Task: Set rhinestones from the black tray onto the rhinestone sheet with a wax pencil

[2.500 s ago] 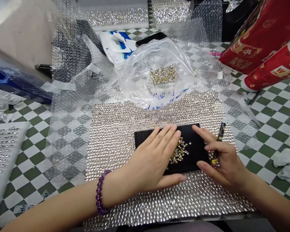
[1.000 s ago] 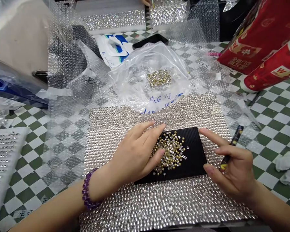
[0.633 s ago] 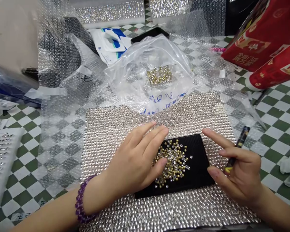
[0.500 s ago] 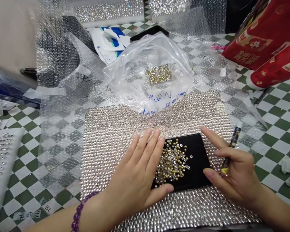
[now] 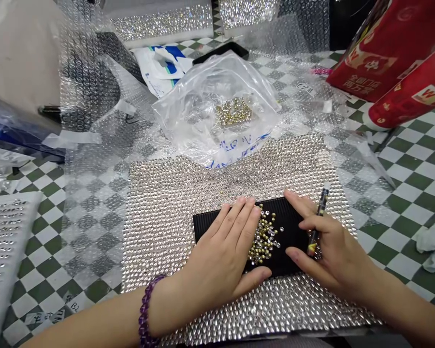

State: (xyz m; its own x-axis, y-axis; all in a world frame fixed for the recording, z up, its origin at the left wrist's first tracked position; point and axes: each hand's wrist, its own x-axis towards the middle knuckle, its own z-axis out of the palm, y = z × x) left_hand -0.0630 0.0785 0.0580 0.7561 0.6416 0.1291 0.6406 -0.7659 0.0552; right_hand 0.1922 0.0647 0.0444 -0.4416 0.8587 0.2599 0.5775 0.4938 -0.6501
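My left hand lies flat, fingers stretched, over the left part of a black ribbed tray and some of its loose gems. Gold and clear gems are heaped to the right of its fingers. At the tray's right side, my right hand holds a dark patterned pen between its fingers, with thumb and index finger spread at the tray's edge. Beneath the tray is a sheet covered in rows of silvery rhinestones.
Behind the sheet sits a clear plastic bag with more gems. Red packages stand at the back right. Bubble wrap covers the left middle, and a white gem-studded panel lies far left.
My left hand has slid right across the tray, baring its ribbed left end and covering more gems. My right hand with the pen has moved left, over the tray's right end.
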